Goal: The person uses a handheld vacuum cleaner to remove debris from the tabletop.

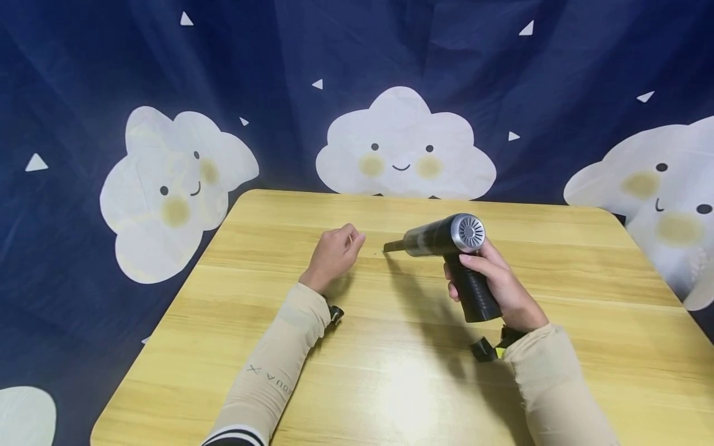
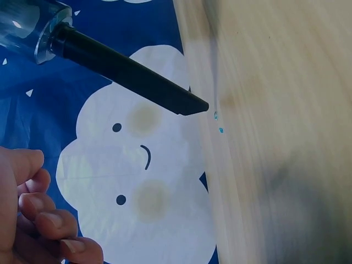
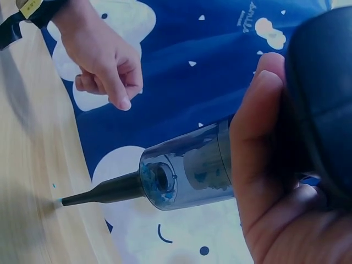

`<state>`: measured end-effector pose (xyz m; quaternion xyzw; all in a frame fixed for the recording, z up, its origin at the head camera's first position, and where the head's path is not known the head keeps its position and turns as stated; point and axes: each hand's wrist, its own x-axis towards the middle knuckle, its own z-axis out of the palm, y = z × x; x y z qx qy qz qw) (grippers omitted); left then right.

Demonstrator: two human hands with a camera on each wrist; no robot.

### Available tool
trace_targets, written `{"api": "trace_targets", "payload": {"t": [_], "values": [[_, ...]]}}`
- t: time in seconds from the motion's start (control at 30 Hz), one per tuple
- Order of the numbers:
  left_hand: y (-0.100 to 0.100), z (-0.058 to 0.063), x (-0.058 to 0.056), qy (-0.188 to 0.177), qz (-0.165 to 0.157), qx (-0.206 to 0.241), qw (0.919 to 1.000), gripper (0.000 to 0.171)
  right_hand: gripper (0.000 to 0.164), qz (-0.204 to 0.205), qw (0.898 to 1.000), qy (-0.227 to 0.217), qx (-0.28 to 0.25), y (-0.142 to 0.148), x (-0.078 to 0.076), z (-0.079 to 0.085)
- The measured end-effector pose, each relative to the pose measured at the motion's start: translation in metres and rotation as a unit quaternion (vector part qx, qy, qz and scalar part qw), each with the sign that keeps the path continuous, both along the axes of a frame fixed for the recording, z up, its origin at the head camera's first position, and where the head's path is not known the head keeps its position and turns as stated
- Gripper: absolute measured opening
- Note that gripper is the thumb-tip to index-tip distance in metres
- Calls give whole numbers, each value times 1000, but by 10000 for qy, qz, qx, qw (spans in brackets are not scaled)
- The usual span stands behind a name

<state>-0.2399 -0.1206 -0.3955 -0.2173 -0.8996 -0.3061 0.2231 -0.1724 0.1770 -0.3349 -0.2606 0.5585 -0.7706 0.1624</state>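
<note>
My right hand [image 1: 510, 294] grips the black handle of a small handheld vacuum cleaner [image 1: 473, 285], its silver vented end facing me. The vacuum's narrow black nozzle [image 2: 126, 74] slants down to the left, its tip close over the tabletop. Two tiny blue bits [image 2: 221, 130] lie by the tip in the left wrist view. Inside the see-through dust cup [image 3: 187, 170], more blue bits show in the right wrist view. Left of the nozzle, my left hand [image 1: 331, 257] hovers above the table with fingers loosely curled and nothing in them.
A light wood-grain table [image 1: 195, 297] with rounded corners lies under both hands. Behind it hangs a dark blue curtain [image 1: 290, 43] printed with smiling white clouds and small triangles. Both wrists wear dark straps with small cameras.
</note>
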Motion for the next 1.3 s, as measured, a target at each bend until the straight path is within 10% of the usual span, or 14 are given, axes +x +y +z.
{"api": "trace_targets", "payload": {"t": [1.3], "values": [[-2, -1, -2, -12, -10, 30, 10000, 21, 32, -60, 9999, 94, 53, -5, -4, -1]]}}
